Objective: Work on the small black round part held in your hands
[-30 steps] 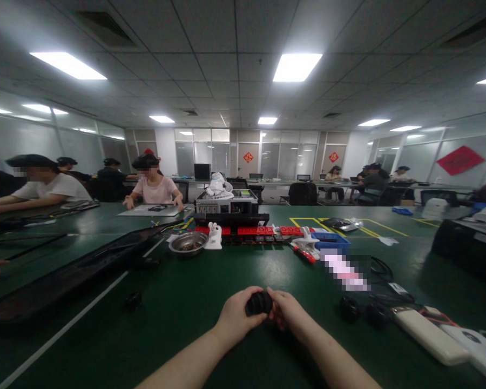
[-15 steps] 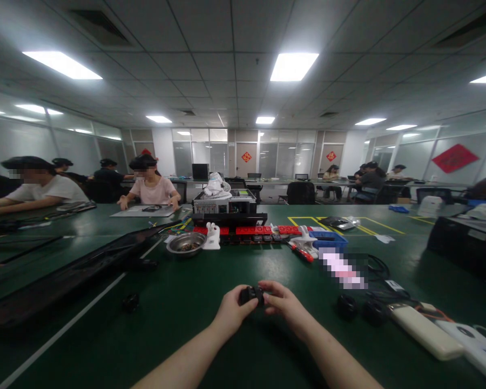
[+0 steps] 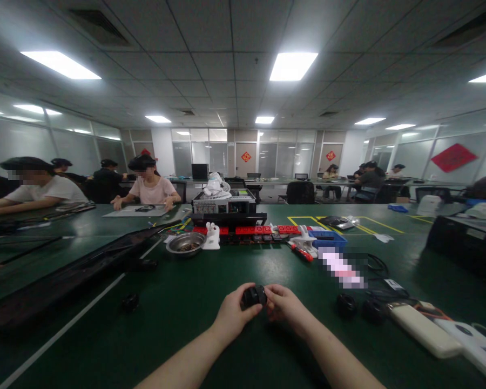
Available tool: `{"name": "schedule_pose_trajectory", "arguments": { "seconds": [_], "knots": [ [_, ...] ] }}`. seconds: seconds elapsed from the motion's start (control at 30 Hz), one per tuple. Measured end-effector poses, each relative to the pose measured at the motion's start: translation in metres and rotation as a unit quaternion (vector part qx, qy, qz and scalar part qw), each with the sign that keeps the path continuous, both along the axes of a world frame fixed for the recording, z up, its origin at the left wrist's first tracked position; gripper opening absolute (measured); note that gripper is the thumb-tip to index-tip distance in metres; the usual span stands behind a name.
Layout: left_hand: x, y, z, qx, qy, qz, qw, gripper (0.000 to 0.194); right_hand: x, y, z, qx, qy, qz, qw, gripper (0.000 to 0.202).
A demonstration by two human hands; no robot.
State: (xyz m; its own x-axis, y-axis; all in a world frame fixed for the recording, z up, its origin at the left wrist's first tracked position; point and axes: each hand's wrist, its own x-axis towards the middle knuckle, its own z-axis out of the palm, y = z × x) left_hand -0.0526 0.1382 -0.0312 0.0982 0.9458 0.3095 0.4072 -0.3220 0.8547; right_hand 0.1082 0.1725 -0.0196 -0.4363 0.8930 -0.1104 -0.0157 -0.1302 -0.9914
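Note:
Just above the green table [image 3: 194, 346] I hold a small black round part [image 3: 254, 295], which looks like a caster wheel. My left hand [image 3: 233, 313] is closed around its left side, thumb in front and fingers behind. My right hand [image 3: 287, 308] pinches its right end with thumb and fingertips. Another black round part [image 3: 130, 302] lies on the table to the left. Two more, a nearer one [image 3: 346, 306] and one beside it [image 3: 373, 310], lie to the right of my right hand.
A metal bowl [image 3: 185, 244] of small parts, a white holder [image 3: 213, 236], red strips [image 3: 253, 230] and an opened metal case [image 3: 222, 205] stand ahead. A long black panel [image 3: 76, 270] lies left. White power banks [image 3: 427, 329] and cables lie right. Co-workers [image 3: 152, 186] sit across the table.
My right hand's fingers, more spread before, have closed in on the right end of the black part. The part has turned slightly in my left hand.

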Motion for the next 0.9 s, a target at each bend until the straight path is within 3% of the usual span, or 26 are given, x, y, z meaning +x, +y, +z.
{"name": "schedule_pose_trajectory", "arguments": {
  "seconds": [0.1, 0.23, 0.4, 0.53, 0.73, 0.9],
  "knots": [
    [-0.001, 0.005, -0.003, -0.019, -0.075, -0.009, 0.997, 0.039, 0.003, -0.002, 0.005, 0.024, 0.035, 0.035, 0.999, 0.038],
    [-0.001, 0.005, -0.002, -0.013, -0.055, 0.001, 0.998, 0.033, 0.004, -0.005, 0.006, 0.011, 0.05, 0.066, 0.997, 0.04],
    [0.001, -0.002, 0.002, 0.016, -0.002, 0.016, 1.0, 0.034, 0.001, -0.002, 0.0, -0.057, 0.081, 0.037, 0.994, 0.034],
    [0.003, -0.004, 0.002, 0.064, 0.053, 0.028, 0.996, 0.043, -0.001, 0.002, -0.004, -0.102, -0.001, -0.012, 0.995, 0.034],
    [0.001, -0.004, 0.0, 0.051, 0.073, 0.007, 0.996, 0.05, -0.004, 0.0, -0.003, -0.043, -0.078, -0.017, 0.996, 0.032],
    [0.003, 0.001, -0.003, -0.009, -0.046, -0.003, 0.999, 0.045, 0.0, -0.002, 0.003, 0.031, -0.017, 0.003, 0.999, 0.037]
  ]
}}
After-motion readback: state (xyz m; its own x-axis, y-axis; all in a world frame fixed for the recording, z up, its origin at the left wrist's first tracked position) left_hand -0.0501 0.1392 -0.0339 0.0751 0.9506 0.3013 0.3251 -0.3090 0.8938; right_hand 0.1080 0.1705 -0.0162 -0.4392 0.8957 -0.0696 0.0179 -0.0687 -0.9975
